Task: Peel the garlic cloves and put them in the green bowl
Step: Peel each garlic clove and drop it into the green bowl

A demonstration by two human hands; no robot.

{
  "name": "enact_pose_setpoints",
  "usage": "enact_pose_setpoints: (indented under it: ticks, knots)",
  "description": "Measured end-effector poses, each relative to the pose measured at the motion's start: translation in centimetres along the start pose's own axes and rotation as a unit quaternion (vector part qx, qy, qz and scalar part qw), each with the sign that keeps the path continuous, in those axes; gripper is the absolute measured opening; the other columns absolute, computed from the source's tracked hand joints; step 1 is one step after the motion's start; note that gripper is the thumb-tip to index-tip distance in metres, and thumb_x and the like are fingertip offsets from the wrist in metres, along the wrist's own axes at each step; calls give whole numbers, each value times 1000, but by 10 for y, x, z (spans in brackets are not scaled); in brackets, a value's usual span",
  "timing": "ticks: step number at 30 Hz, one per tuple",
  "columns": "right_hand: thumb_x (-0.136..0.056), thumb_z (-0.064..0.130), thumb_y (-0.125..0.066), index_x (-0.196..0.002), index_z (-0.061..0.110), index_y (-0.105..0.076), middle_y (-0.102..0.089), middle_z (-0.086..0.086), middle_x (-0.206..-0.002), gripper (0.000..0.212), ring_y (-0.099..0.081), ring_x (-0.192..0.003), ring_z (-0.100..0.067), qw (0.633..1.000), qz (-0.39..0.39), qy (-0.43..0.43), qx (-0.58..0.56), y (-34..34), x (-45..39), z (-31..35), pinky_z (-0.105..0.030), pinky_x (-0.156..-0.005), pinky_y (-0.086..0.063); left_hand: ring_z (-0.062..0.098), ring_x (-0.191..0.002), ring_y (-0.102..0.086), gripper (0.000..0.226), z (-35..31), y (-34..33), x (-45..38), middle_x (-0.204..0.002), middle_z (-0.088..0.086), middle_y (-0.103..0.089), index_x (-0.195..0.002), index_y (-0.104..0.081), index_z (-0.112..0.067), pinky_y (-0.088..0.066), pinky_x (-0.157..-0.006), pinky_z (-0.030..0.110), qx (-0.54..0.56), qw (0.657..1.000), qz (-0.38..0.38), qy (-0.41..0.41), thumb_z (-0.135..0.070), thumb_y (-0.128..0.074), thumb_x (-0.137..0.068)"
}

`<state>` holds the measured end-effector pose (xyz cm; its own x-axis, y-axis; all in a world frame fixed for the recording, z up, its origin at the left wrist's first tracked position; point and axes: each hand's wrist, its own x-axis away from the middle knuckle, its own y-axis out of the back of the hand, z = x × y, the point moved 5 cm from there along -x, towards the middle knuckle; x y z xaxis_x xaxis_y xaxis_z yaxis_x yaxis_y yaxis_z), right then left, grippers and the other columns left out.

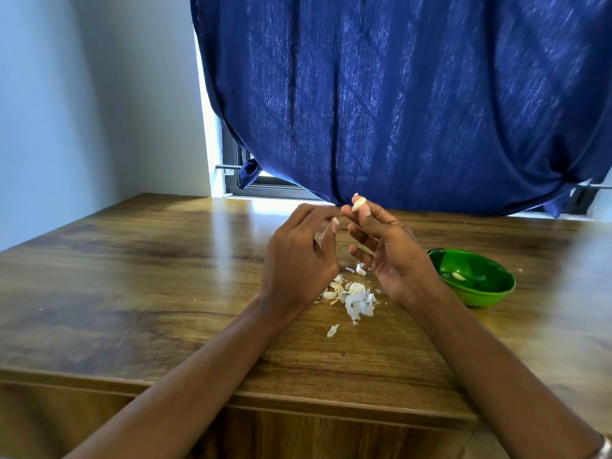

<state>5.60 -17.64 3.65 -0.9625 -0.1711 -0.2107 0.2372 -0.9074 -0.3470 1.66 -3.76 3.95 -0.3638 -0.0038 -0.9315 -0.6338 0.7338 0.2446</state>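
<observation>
My right hand is raised above the wooden table and pinches a pale garlic clove between thumb and forefinger. Just left of it, my left hand has its fingers curled and pinches a small scrap of garlic skin at the fingertips. The green bowl sits on the table right of my right hand, with one peeled clove inside. Below my hands lies a pile of white garlic skins with a few cloves among them.
A dark blue curtain hangs behind the table's far edge, with a window frame showing at its left. A white wall is on the left. A loose skin flake lies nearer the front edge.
</observation>
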Motion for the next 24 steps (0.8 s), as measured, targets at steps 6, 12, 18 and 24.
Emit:
enact_pose_setpoints:
  ticks: [6, 12, 18, 24]
  knots:
    - [-99, 19, -58, -109, 23, -72, -76, 7, -102, 18, -62, -83, -4, 1000, 11, 3, 4, 1, -2, 2, -24, -69, -52, 6, -51, -61, 18, 1, 0, 2, -112, -7, -67, -101, -78, -15, -54, -53, 32, -13, 999, 16, 39, -24, -66, -90]
    - [-100, 17, -56, -113, 21, -71, -76, 6, -106, 20, -64, -85, -5, 1000, 22, 5, 12, -1, -1, 2, -23, -64, -54, 2, -49, -58, 19, 3, -2, 2, -113, -9, -67, -104, -77, -23, -54, -58, 31, -28, 997, 44, 48, -17, -73, -86]
    - [-96, 18, -62, -110, 21, -73, -75, 6, -106, 19, -64, -89, -7, 999, 13, 5, 35, 0, -2, 0, -24, -65, -53, 2, -58, -57, 13, 5, 1, -1, -107, -4, -70, -108, -72, -14, -55, -60, 32, -17, 999, 13, 45, -14, -68, -96]
    - [-89, 14, -69, -108, 19, -70, -76, 1, -97, 21, -69, -84, -7, 998, 21, 10, 67, -2, 2, -1, -26, -63, -55, 0, -57, -61, 16, 2, 5, -3, -99, -6, -70, -110, -67, -10, -48, -52, 17, 92, 993, -30, 63, -11, -72, -95]
